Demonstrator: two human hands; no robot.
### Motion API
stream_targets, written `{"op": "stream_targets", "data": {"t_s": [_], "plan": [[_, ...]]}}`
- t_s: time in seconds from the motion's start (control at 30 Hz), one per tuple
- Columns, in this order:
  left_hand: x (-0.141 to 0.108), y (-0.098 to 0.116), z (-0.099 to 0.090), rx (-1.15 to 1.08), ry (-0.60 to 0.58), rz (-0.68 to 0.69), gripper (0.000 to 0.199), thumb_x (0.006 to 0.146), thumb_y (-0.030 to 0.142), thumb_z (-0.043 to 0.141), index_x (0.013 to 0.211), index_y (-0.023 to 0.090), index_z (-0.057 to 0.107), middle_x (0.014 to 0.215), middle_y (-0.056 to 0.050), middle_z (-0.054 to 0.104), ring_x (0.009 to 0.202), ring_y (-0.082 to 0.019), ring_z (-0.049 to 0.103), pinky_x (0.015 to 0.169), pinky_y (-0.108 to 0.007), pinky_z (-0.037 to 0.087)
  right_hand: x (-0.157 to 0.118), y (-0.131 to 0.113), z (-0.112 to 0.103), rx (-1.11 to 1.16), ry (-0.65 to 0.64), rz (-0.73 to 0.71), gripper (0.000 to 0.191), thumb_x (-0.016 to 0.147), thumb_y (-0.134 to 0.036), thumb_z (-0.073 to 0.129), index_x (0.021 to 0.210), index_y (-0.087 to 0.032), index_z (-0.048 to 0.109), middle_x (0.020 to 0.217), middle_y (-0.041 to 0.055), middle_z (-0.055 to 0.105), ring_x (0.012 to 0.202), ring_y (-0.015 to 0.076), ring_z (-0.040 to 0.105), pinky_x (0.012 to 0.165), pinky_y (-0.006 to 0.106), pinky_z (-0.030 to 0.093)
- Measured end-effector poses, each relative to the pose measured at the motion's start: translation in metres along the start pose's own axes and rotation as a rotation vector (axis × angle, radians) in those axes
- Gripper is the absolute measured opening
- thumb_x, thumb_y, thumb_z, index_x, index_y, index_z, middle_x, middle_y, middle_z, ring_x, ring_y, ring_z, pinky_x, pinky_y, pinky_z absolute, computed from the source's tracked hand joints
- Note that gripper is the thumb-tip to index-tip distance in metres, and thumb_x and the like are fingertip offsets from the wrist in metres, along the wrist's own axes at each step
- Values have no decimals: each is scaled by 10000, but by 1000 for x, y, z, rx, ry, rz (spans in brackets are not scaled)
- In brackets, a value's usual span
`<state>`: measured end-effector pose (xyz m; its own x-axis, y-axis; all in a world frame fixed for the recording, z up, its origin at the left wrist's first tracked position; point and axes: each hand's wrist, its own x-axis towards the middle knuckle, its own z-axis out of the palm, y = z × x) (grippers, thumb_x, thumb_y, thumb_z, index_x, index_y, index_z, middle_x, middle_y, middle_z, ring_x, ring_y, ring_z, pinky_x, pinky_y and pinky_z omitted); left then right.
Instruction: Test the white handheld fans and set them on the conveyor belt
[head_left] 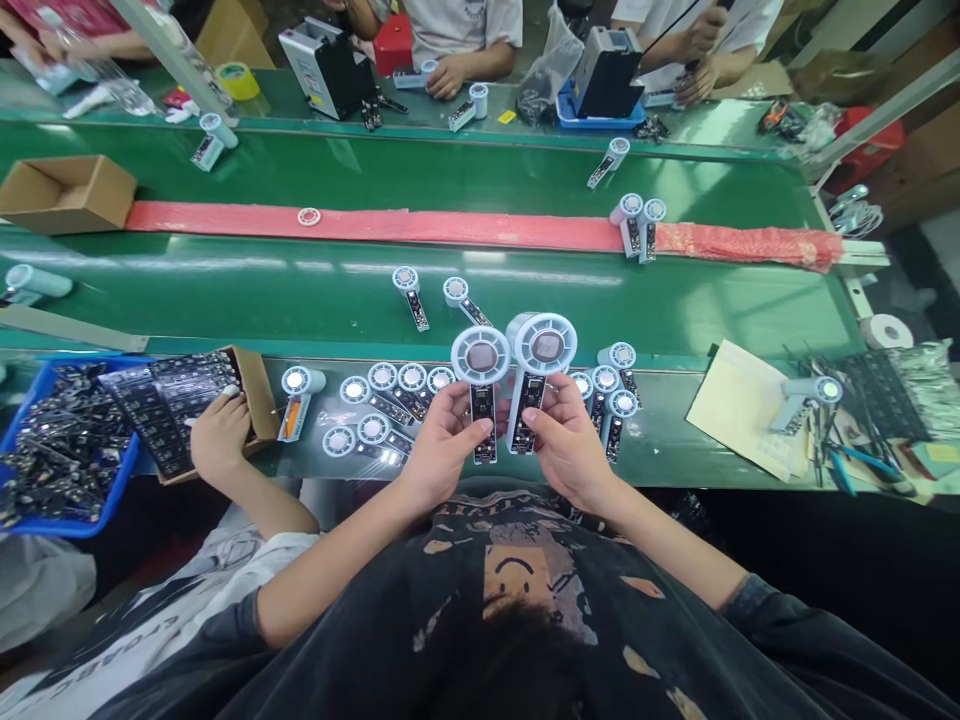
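Two pale-blue handheld fans, their handles uncovered to show black circuit boards, are raised side by side above the bench edge. My left hand (pixel 452 437) is closed round the handle of the left fan (pixel 481 358), thumb on its board. The right fan (pixel 544 345) is gripped by my right hand (pixel 568 432), thumb likewise on its board. Their round heads point up at me and nearly touch. Behind my left hand lies a group of similar fans (pixel 373 428); more fans (pixel 621 402) lie beyond my right hand.
A co-worker's hand (pixel 219 432) rests at a cardboard box of circuit boards (pixel 169 405), beside a blue basket (pixel 120 500). A green conveyor (pixel 315 310) runs across, with a red strip (pixel 465 228). Pliers (pixel 862 460) and paper (pixel 739 410) lie right. People work opposite.
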<state>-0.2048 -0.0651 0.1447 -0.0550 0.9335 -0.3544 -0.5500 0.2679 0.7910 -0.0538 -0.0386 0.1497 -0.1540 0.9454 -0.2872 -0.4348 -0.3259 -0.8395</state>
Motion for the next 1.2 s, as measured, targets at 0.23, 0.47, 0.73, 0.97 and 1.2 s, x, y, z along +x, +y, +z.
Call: {"op": "stream_targets", "data": {"t_s": [0.23,0.47,0.73,0.97,1.2], "plan": [[0,3,9,-88,-34,-1,479,659,361,914,1032,269,629,1099,-7,742,1060,-214,674,951,-358,511,0,-12,3,-6,-1,-32,530,696,-414,897,1106,-332,571,1167,-5,716,1151,240,656,1080,475,508],[0,5,12,-89,-35,1,408,701,322,877,996,255,603,1013,-8,757,1017,-232,709,969,-428,539,1,-16,3,-68,-24,-64,483,719,-385,874,1083,-317,563,1131,3,721,1141,241,660,1091,485,493],[-4,11,11,-95,-30,11,418,694,330,887,988,247,602,1006,-16,769,969,-235,734,966,-451,552,0,-17,6,-104,1,-64,445,726,-317,853,1062,-309,560,1146,4,703,1144,236,653,1112,474,477],[-5,11,6,-70,2,-10,420,678,332,880,986,231,612,995,-40,769,1012,-263,730,943,-448,563,-3,-12,6,-142,-1,-67,406,751,-311,835,1042,-308,552,1121,-5,685,1059,214,662,1046,457,520],[-8,14,1,-95,-8,-8,442,666,328,899,1007,237,634,1040,-33,760,1048,-254,710,913,-414,573,-9,-12,12,-106,11,-57,438,738,-351,853,1066,-318,565,1138,-4,687,1062,221,676,1030,464,537]]}}
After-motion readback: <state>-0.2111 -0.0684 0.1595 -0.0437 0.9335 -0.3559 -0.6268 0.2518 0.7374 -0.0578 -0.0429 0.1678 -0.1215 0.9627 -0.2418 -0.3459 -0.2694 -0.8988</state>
